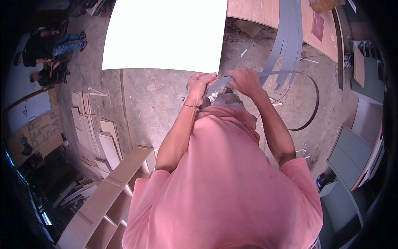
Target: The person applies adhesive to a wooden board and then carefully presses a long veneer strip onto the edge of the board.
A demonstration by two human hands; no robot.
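A thin, flexible grey edging strip (317, 91) runs through both my hands and loops out to the right in a wide curve. My left hand (198, 87) is closed on it, thumb and fingers pinched together close to the near right corner of a large, bright white panel (166, 35). Whether those fingertips also touch the panel, I cannot tell. Just to the right, my right hand (246, 82) is closed round the same strip, knuckles up. A short stretch of the strip bends down between the two hands.
Several grey strips (286, 37) hang over the edge of a wooden worktop (255, 9) ahead on the right. Boards (108, 143) lie on the concrete floor at left, near a wooden shelf unit (112, 186). Green-grey cabinets (352, 151) stand at right. Two people (41, 54) are at far left.
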